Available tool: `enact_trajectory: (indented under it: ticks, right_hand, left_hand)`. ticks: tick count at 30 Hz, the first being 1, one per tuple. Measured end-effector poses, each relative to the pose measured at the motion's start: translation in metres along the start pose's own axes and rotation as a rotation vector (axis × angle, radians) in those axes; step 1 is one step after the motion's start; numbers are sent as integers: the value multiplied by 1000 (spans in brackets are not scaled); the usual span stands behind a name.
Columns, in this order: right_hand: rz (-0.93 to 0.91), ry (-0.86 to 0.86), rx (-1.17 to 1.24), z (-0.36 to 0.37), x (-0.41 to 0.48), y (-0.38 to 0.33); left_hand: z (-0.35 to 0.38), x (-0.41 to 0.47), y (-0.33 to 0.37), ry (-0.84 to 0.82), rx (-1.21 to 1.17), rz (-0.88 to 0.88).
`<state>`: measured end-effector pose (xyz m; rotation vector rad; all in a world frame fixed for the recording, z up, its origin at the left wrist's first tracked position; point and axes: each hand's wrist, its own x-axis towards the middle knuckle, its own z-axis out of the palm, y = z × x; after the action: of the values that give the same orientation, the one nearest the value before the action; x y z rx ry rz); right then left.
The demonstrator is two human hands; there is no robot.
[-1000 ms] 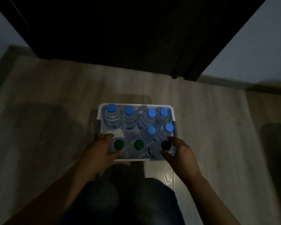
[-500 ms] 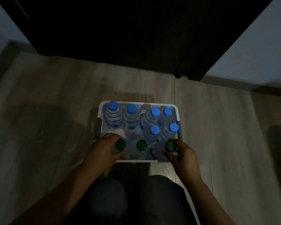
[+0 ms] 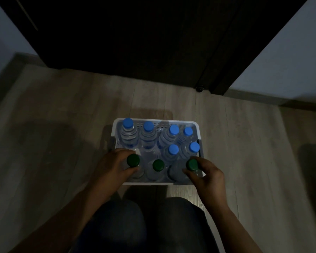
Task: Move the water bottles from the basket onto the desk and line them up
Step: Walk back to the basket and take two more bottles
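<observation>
A white plastic basket (image 3: 154,120) stands on the wooden floor in front of my knees, packed with upright clear water bottles. Several at the back carry blue caps (image 3: 148,126). Three in the near row have green caps. My left hand (image 3: 113,166) grips the neck of the left green-capped bottle (image 3: 133,160). My right hand (image 3: 207,175) pinches the neck of the right green-capped bottle (image 3: 192,164). The middle green-capped bottle (image 3: 158,165) stands untouched between them. No desk is in view.
A dark door (image 3: 135,42) fills the wall just beyond the basket, with a small doorstop (image 3: 199,89) at its right foot. Pale walls flank it. My knees in dark trousers (image 3: 144,225) sit just short of the basket. The room is dim.
Both hands have closed in from the basket's near corners onto the outer green-capped bottles. The view has shifted slightly nearer to the basket.
</observation>
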<state>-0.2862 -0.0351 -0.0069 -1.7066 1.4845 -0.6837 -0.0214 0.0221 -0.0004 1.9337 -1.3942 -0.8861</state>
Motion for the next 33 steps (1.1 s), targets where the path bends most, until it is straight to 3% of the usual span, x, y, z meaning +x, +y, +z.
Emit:
enact_trajectory:
  ticks: [7,14,25,33]
  right_hand:
    - [-37,-12,38,-37,-3,-72]
    - [16,-34,22,-105,-20,-179]
    - [-35,-18,25,-228,-51,-375]
    - [-198,39,53,-317,-72,-524]
  left_hand:
    - [-43,-15,50,32,-59,32]
    - [-120,-45,127,15,37,-1]
    - [-265,-104,303,21,64,2]
    - [-379,-144,438,116,-17,79]
